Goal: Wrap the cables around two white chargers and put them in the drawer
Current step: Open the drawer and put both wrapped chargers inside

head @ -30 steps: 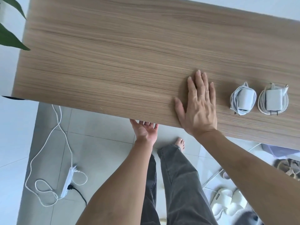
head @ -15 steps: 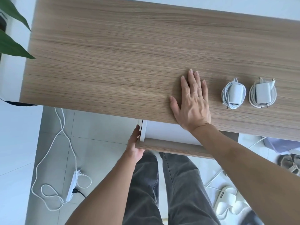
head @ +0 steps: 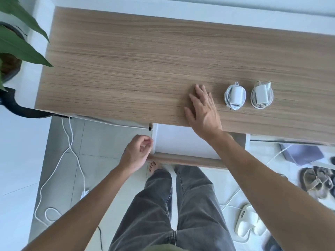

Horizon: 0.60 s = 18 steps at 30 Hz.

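White chargers point(head: 235, 95) and point(head: 261, 96), cables already coiled round them, lie side by side on the desk point(head: 126, 69) beside the flat, spread right hand point(head: 203, 108), probably bracing, while the loosely curled, empty left hand point(head: 138, 151) sits at the open drawer point(head: 183, 160).
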Each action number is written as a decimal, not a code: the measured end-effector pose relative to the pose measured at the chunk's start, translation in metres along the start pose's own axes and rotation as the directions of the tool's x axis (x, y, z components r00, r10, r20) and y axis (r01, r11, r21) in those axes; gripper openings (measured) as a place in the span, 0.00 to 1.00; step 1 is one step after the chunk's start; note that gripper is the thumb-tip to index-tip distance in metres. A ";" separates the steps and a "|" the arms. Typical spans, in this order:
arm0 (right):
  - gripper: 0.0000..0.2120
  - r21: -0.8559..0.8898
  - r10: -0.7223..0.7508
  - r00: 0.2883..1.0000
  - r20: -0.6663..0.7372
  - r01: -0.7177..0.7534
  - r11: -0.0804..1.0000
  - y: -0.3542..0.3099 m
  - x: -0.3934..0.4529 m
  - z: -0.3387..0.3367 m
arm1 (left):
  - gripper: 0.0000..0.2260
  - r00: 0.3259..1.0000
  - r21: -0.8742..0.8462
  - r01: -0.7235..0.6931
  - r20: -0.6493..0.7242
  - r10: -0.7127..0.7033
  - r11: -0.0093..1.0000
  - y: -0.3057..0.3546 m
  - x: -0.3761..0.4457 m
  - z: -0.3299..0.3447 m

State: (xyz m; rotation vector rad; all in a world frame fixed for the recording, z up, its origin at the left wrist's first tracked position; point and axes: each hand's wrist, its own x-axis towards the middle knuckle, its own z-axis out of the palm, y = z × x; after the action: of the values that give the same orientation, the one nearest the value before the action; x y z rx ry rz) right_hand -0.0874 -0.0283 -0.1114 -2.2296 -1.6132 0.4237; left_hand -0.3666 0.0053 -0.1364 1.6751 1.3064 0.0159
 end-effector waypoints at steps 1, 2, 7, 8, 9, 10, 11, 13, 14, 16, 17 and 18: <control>0.17 0.008 -0.039 0.998 -0.051 0.039 0.999 0.002 -0.018 -0.004 | 0.07 0.990 0.095 -0.136 -0.018 0.138 0.986 0.004 -0.003 0.001; 0.13 0.000 -0.063 0.993 -0.095 0.063 0.998 0.004 -0.038 -0.008 | 0.07 0.966 0.171 -0.254 -0.006 0.259 0.952 0.009 -0.006 0.003; 0.06 0.018 0.008 0.999 -0.043 -0.007 1.000 0.020 -0.134 -0.009 | 0.18 0.919 0.284 -0.368 0.258 0.299 0.885 0.032 -0.009 0.030; 0.08 0.016 0.066 0.998 0.010 -0.066 0.998 0.026 -0.148 -0.005 | 0.20 0.915 0.348 -0.362 0.307 0.260 0.865 0.034 -0.007 0.037; 0.11 -0.007 0.138 0.989 0.059 -0.138 0.990 0.032 -0.160 -0.002 | 0.21 0.911 0.413 -0.376 0.329 0.249 0.830 0.034 -0.005 0.044; 0.14 -0.044 0.214 0.972 0.095 -0.211 0.977 0.035 -0.169 0.003 | 0.22 0.909 0.460 -0.388 0.334 0.249 0.799 0.034 -0.003 0.048; 0.16 -0.077 0.279 0.954 0.108 -0.272 0.959 0.037 -0.174 0.007 | 0.22 0.908 0.482 -0.395 0.337 0.251 0.782 0.034 -0.003 0.052; 0.17 -0.109 0.356 0.928 0.108 -0.345 0.932 0.034 -0.178 0.014 | 0.20 0.898 0.490 -0.416 0.354 0.261 0.766 0.031 -0.006 0.057; 0.18 -0.123 0.383 0.917 0.107 -0.370 0.921 0.029 -0.180 0.017 | 0.19 0.894 0.493 -0.425 0.359 0.267 0.759 0.029 -0.010 0.059; 0.18 -0.139 0.431 0.895 0.114 -0.415 0.899 0.021 -0.186 0.021 | 0.17 0.897 0.504 -0.424 0.350 0.271 0.752 0.023 -0.019 0.062; 0.18 -0.144 0.437 0.892 0.115 -0.420 0.896 0.017 -0.191 0.023 | 0.17 0.902 0.507 -0.414 0.343 0.263 0.756 0.019 -0.024 0.063; 0.18 -0.151 0.435 0.892 0.120 -0.416 0.896 0.015 -0.197 0.025 | 0.16 0.906 0.508 -0.403 0.339 0.254 0.761 0.015 -0.030 0.064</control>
State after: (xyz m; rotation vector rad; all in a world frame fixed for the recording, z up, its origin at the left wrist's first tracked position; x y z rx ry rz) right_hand -0.1460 -0.2172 -0.1340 -2.7112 -1.2293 0.6380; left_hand -0.3342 -0.0581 -0.1442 2.3214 0.8393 -0.4057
